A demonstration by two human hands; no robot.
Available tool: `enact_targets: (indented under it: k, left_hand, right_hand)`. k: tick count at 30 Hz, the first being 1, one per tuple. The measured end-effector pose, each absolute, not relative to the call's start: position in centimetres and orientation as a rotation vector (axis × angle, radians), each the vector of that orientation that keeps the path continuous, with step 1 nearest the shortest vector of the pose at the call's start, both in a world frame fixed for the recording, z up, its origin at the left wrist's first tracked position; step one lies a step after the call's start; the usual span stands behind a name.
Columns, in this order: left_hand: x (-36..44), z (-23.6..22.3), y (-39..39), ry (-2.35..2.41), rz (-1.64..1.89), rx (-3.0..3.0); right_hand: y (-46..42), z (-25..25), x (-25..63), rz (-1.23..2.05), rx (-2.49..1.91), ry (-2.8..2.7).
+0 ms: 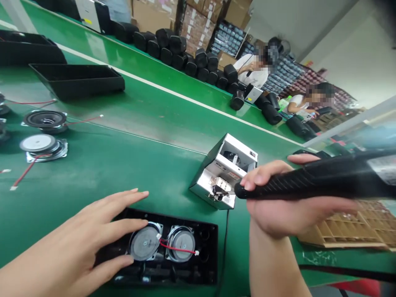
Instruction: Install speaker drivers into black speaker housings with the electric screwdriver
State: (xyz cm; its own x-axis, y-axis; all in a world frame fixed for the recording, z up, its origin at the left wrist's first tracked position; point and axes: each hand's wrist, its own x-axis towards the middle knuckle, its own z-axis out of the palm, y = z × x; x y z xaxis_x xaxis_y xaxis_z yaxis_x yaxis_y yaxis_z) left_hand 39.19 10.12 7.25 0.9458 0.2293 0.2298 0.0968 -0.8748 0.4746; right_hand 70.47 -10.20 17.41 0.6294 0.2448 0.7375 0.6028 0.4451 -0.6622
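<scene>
My right hand [275, 214] is wrapped round a black electric screwdriver [309, 177]. The screwdriver's narrow end is at the front of a silver screw feeder [210, 181]; its bit is hard to make out. A black speaker housing [207, 239] lies in front of me with two round speaker drivers in it, the left driver [144, 245] and the right driver [182, 244]. Red wires with white plugs cross over the drivers. My left hand [93, 239] is spread open over the housing's left end, with thumb and fingers around the left driver's edge; whether they touch it I cannot tell.
Loose drivers [45, 119] with red leads lie at the left, before a black housing [83, 82]. A wooden divided tray [346, 231] stands at the right. A black cable [226, 235] runs from the feeder. Black speakers [173, 53] line the far edge, where two people sit.
</scene>
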Motion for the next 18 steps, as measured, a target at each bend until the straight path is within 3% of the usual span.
enact_targets:
  k: [6, 18]
  left_hand:
    - [41.5, 7.3, 10.4, 0.057, 0.201, 2.790]
    - [42.6, 9.1, 10.0, -0.039, 0.247, 2.745]
  right_hand:
    - [-9.6, 16.9, 70.0, -0.205, -1.154, -0.834]
    - [-9.2, 16.6, 69.0, -0.014, -1.152, -0.698]
